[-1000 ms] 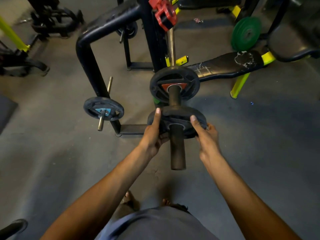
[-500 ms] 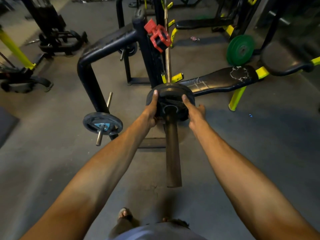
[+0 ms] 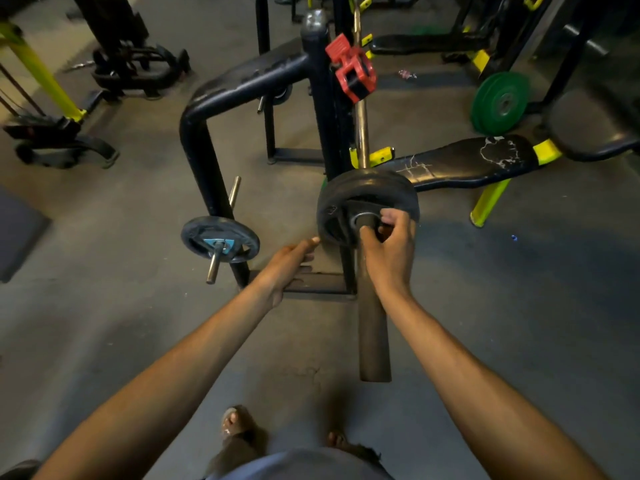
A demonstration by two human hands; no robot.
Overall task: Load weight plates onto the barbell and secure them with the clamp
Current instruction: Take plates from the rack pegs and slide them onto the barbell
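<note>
The barbell sleeve [image 3: 372, 327] points toward me, its bare end low in the middle of the view. Black weight plates [image 3: 363, 188] sit pushed up together at the sleeve's inner end. My right hand [image 3: 391, 247] curls around the sleeve right at the plate's hub, fingers touching the plate face. My left hand [image 3: 289, 265] is off the plate, fingers extended, fingertips near the plate's lower left rim. A red clamp [image 3: 351, 72] hangs on the rack upright [image 3: 320, 109] above the bar.
A small black plate [image 3: 220, 239] rests on a storage peg at the left. A black bench [image 3: 464, 161] with yellow legs lies on the right, green plates [image 3: 500, 102] behind it. Other machines stand at far left. My feet are below on the concrete floor [image 3: 519, 306].
The plate slid up the sleeve against the inner plate. My left hand let go and dropped away; my right hand shifted from the rim to the hub and sleeve.
</note>
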